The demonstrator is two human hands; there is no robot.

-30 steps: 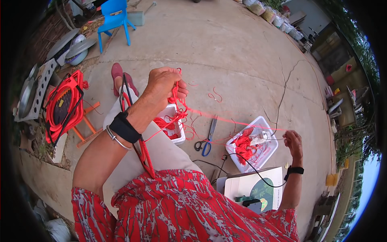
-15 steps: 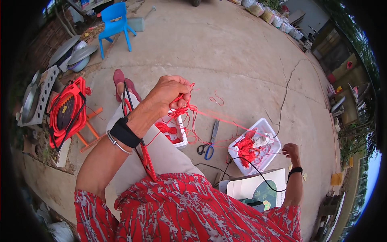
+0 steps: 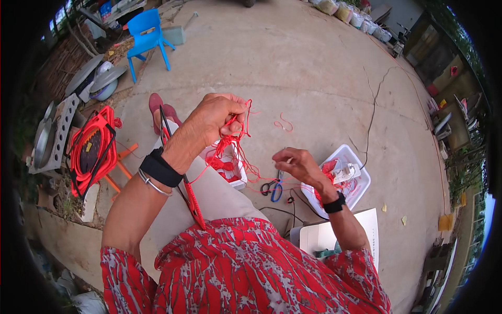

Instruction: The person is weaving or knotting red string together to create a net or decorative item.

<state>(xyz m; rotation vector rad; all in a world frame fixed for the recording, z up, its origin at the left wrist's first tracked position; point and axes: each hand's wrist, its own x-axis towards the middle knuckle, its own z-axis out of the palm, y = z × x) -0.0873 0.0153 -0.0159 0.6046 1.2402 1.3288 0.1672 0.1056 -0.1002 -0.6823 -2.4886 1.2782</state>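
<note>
My left hand (image 3: 222,116) is closed in a pinch on thin red cord (image 3: 248,118), whose loops and loose strands hang in a tangle over a white tray (image 3: 240,180) holding more red pieces. To its right, my right hand (image 3: 299,163) is raised with fingers apart and nothing visible in them. Below this hand lie scissors (image 3: 273,190) with blue and black handles, their blades partly hidden. A white basket (image 3: 362,183) behind my right wrist holds red cord and a white object (image 3: 347,173). A black and red strap-like item (image 3: 194,204) lies across my left thigh.
Beside my right forearm is an open white box (image 3: 372,230) with something green inside. A red frame (image 3: 93,149) with orange legs stands at left, a blue chair (image 3: 146,36) farther off. Dark cable (image 3: 374,112) crosses the concrete; a red cord scrap (image 3: 284,124) lies ahead.
My right hand has swung left and inward from beyond the basket to above the scissors. The cord that stretched toward the basket now hangs slack. My left hand keeps its hold.
</note>
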